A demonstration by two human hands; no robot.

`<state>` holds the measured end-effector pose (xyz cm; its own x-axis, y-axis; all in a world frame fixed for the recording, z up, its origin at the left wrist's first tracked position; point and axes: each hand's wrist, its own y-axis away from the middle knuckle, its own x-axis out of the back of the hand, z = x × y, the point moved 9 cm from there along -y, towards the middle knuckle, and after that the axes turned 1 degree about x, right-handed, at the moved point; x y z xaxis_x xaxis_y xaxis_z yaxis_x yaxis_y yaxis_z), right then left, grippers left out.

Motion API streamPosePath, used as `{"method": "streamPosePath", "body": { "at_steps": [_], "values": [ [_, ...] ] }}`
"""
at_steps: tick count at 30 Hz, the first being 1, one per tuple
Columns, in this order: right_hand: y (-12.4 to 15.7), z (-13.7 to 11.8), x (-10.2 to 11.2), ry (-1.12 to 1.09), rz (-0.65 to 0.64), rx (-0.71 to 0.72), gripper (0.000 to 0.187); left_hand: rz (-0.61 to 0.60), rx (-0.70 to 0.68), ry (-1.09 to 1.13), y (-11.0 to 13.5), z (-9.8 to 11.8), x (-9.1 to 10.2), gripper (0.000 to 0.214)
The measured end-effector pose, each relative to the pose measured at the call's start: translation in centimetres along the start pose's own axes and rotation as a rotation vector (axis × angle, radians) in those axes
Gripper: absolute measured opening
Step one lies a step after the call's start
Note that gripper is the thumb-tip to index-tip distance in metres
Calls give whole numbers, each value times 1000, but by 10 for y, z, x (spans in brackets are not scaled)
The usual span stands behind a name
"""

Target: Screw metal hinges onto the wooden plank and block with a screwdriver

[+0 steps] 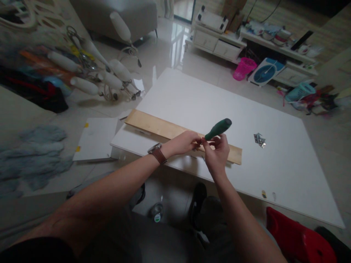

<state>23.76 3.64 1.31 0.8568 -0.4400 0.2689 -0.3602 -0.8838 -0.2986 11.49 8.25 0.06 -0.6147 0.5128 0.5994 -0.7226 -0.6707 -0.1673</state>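
Fingers of left hand [183, 143] pinched narrow on something too small to tell | right hand [218, 151] closed round green screwdriver [218, 129], over wooden strip [153, 124] at near edge of bench [274, 109] | risk: hidden tip may slip, jabbing left fingertips or scarring wood, hands being so close

We see a dim, muted indoor scene. Soft daylight enters from a doorway [182, 9] at the top and leaves a pale streak of glare on the glossy floor tiles [175, 40]. The white board [287, 153] is the brightest surface, with a soft shadow beneath its near edge. The bottom of the picture falls into deep shade. The wide lens bends lines near the edges. The left side, with the chandelier [104, 73] and grey cloth [35, 157], is smeared and out of focus. The green-handled screwdriver [218, 128] at the centre looks fairly sharp.
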Motion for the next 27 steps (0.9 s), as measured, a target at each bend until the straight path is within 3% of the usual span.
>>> {"method": "streamPosePath", "body": {
  "at_steps": [13,27],
  "values": [
    [1,2,3,-3,29,11,41,23,-15,40,1,1,2,18],
    [0,-3,-1,-2,-15,42,37,60,18,85,-1,-3,5,16]
  ]
}}
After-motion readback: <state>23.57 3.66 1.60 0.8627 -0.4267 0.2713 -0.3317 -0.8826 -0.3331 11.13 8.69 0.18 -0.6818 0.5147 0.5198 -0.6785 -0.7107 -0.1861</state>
